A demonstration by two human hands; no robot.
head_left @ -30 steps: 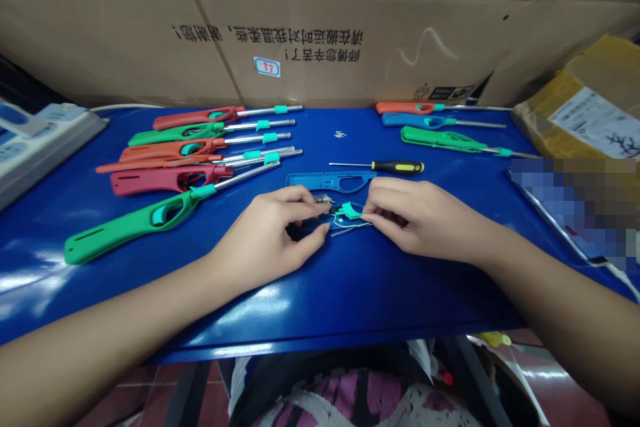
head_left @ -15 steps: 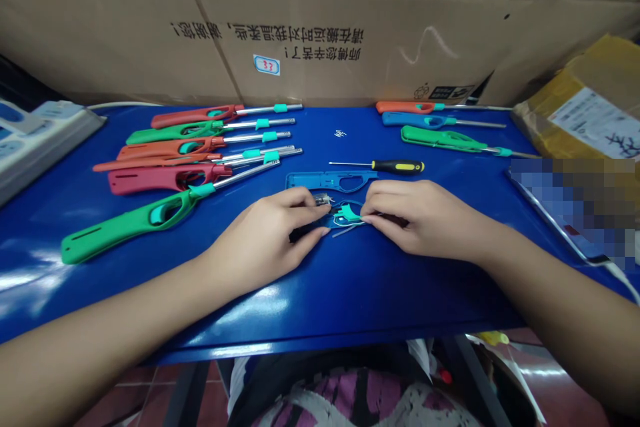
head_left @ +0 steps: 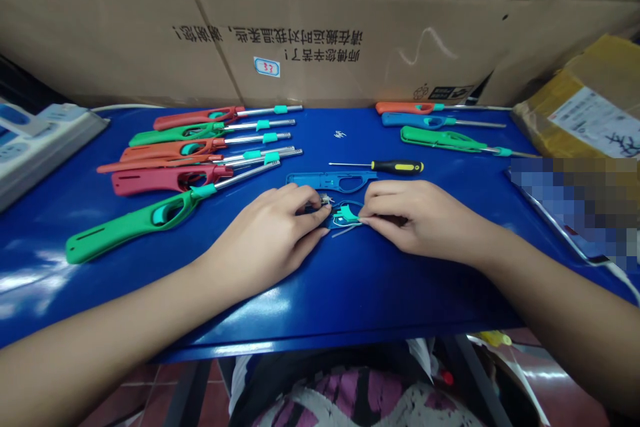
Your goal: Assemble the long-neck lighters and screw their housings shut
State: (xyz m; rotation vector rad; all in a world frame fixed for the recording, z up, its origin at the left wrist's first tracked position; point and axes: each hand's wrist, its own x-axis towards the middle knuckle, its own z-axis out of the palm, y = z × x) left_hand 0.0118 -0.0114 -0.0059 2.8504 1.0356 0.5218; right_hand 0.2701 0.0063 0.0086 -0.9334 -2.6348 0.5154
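An opened blue utility lighter lies on the table between my hands, its teal trigger [head_left: 346,214] and a thin white wire exposed. My left hand [head_left: 280,230] is closed around the lighter's left part, thumb and index finger by small metal inner pieces [head_left: 326,199]. At the other end, my right hand [head_left: 420,217] pinches beside the trigger; its fingertips hide what exactly they grip. Behind both hands lies the loose blue casing half [head_left: 325,181], hollow side up. A screwdriver [head_left: 399,167] with a black and yellow handle rests farther back. A thin grey strip [head_left: 343,231] lies just in front of the trigger.
Several lighters, among them a green one [head_left: 125,228], lie in a row on the left. On the right are orange, blue and green [head_left: 440,139] lighters. A large cardboard box [head_left: 300,27] closes off the back; a power strip [head_left: 45,140] stands at left, a phone [head_left: 555,213] at right.
My left fingers have shifted slightly over the small metal inner pieces. My right hand has moved a touch left, still pinching by the teal trigger. The view has shifted a little.
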